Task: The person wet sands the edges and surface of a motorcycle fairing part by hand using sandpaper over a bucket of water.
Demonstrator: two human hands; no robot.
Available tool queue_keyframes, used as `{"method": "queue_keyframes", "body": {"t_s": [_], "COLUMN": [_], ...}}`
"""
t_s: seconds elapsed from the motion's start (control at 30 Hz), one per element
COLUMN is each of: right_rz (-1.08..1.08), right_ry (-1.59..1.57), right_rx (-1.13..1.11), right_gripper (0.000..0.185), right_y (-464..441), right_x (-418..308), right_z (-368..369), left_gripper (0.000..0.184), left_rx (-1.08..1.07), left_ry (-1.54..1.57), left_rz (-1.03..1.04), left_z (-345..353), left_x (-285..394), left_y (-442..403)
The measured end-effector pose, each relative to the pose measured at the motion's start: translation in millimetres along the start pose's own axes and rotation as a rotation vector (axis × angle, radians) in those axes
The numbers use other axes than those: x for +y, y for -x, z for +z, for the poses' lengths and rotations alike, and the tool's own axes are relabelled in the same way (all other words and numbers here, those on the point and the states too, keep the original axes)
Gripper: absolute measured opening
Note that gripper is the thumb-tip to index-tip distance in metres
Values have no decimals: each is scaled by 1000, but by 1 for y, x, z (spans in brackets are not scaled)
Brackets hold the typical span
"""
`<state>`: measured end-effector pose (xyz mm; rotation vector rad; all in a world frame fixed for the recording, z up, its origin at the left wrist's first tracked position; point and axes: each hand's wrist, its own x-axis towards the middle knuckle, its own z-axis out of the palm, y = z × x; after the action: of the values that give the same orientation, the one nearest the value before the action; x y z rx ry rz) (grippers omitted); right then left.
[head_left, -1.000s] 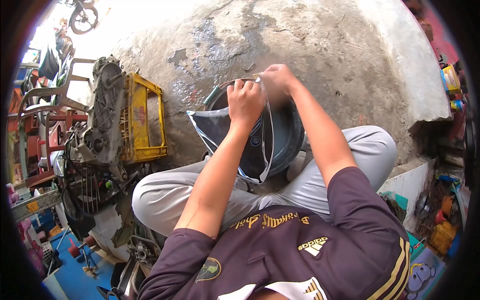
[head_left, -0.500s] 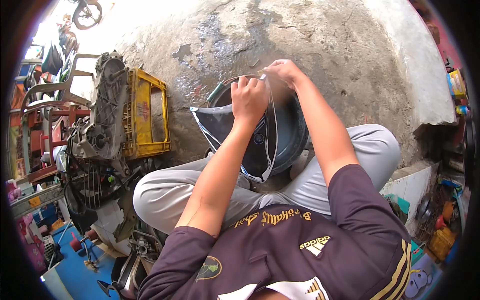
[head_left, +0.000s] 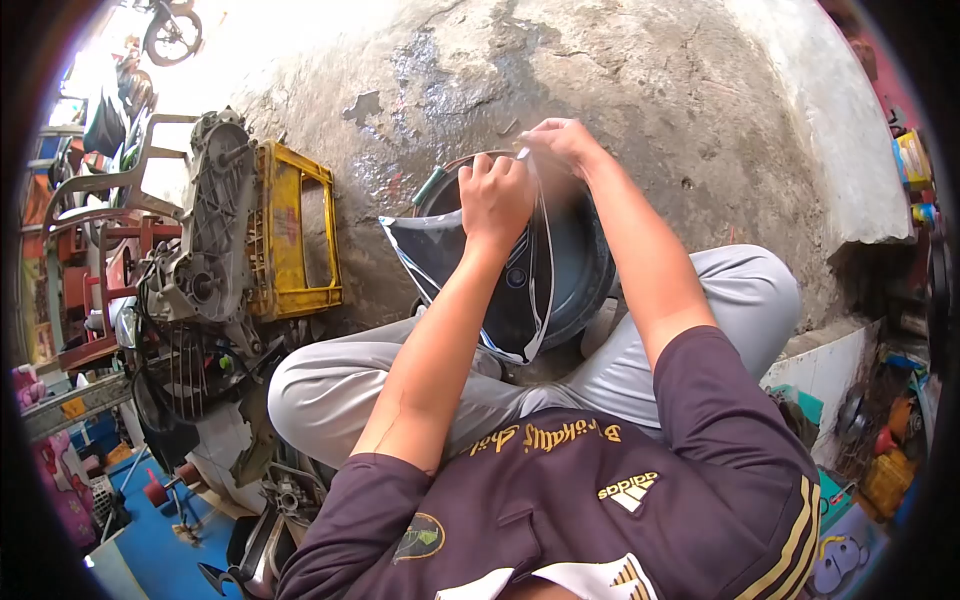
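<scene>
A black panel with white edging and a small round badge (head_left: 510, 315), which looks like a motorcycle body panel, leans across a dark round bucket (head_left: 592, 275) between my legs. My left hand (head_left: 495, 200) is closed around the panel's upper end, knuckles up. Just right of it, my right hand (head_left: 562, 145) pinches with thumb and fingers close to the panel's tip. A small pale bit shows between the two hands. What the right fingertips hold is too small to make out. The bucket's wire handle has a green grip (head_left: 430, 186).
A yellow crate (head_left: 295, 230) stands on the left, with a metal engine casing (head_left: 215, 210) beside it. Motorcycle parts and tools crowd the left side. Wet patches mark the concrete floor (head_left: 640, 90). On the right runs a low tiled wall (head_left: 830, 375) with clutter behind it.
Almost nothing differs. My right hand has shifted very slightly left near the panel's tip, while the left hand and the panel keep their places.
</scene>
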<state>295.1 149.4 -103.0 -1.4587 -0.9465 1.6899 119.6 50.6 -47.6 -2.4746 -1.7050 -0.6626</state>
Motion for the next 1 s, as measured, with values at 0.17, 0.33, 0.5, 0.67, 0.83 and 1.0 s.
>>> {"method": "queue_keyframes", "body": {"t_s": [0.17,0.33,0.5,0.67,0.83,1.0], "right_rz": [38,-40,-53,-54,-148,-140], "right_ry": [-77,99,130,141,228,185], "right_rx": [-97,-1,0,-43,64,1], "right_gripper": [16,14,16,16,14,17], "right_y": [6,3,8,3,14,14], "right_x": [3,-9,-9,-4,-14,-7], "right_z": [-9,13,8,9,21,15], "left_gripper": [21,22,22,22,22,21], "left_rx": [3,4,-25,-5,-25,-17], "left_ry": [12,-1,-16,-20,-10,7], "left_rz": [5,4,-6,-3,0,-4], "left_z": [-1,1,1,1,-1,1], "left_x": [0,-1,1,1,2,0], "left_y": [1,1,0,1,0,1]}}
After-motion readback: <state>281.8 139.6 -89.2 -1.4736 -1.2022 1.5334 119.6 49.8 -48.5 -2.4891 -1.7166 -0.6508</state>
